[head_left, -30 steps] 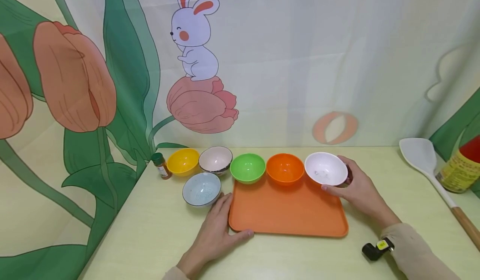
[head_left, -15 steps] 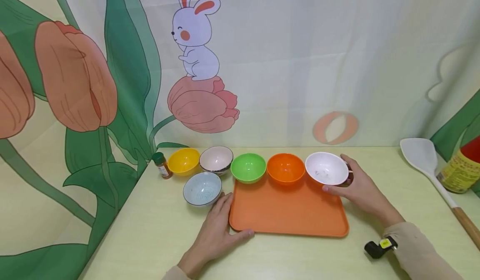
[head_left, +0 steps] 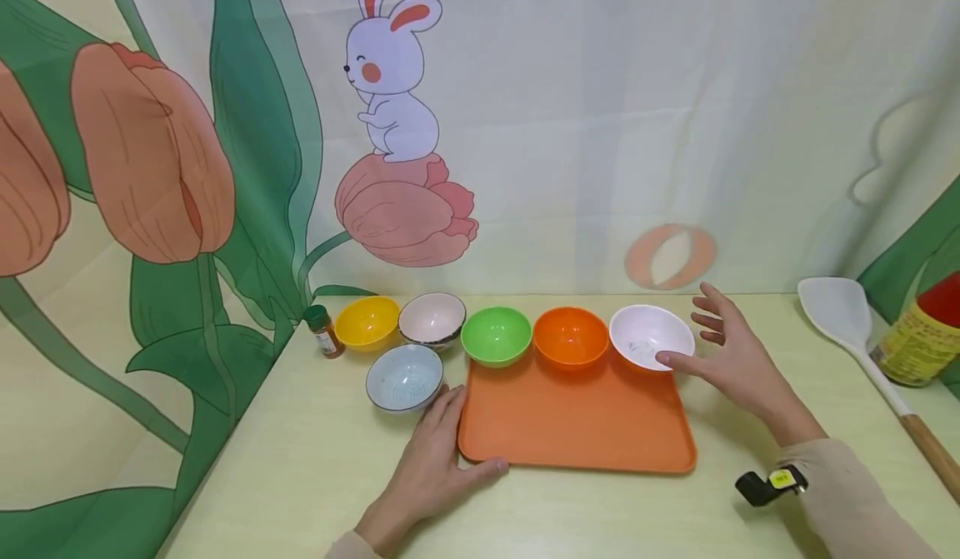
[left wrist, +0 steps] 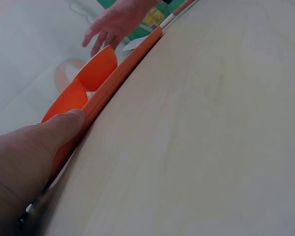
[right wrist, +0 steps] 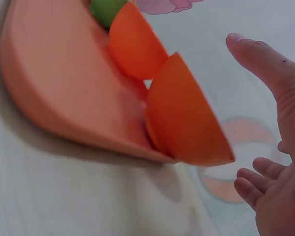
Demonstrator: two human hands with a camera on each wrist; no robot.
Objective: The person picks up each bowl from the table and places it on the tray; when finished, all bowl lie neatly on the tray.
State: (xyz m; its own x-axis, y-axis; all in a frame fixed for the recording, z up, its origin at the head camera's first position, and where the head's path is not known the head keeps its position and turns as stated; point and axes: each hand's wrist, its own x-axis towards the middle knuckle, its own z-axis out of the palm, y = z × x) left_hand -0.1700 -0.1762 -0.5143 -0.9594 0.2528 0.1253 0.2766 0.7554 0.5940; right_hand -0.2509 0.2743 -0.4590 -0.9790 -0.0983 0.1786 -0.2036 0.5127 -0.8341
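A white-lined bowl [head_left: 649, 332] with an orange outside [right wrist: 184, 115] stands at the right end of a row on the orange tray [head_left: 577, 426]. Beside it along the tray's back edge are an orange bowl [head_left: 571, 338] and a green bowl [head_left: 497, 336]. My right hand [head_left: 738, 367] is spread apart just right of the white-lined bowl, holding nothing; the right wrist view shows a gap between them. My left hand [head_left: 429, 463] rests at the tray's front left corner, fingers along its left side, thumb touching the front edge [left wrist: 69, 125].
Left of the tray are a pale blue bowl [head_left: 405, 378], a pinkish bowl [head_left: 432, 319], a yellow bowl [head_left: 367, 323] and a small green-capped bottle [head_left: 323, 331]. A white spatula [head_left: 843, 317] with a wooden handle and a yellow-labelled container [head_left: 922, 334] stand at the right. A printed curtain [head_left: 570, 126] hangs behind.
My right hand has let go of the white-lined bowl and moved a little right, its fingers spreading. The bowl stays in place on the tray. My left hand has not moved.
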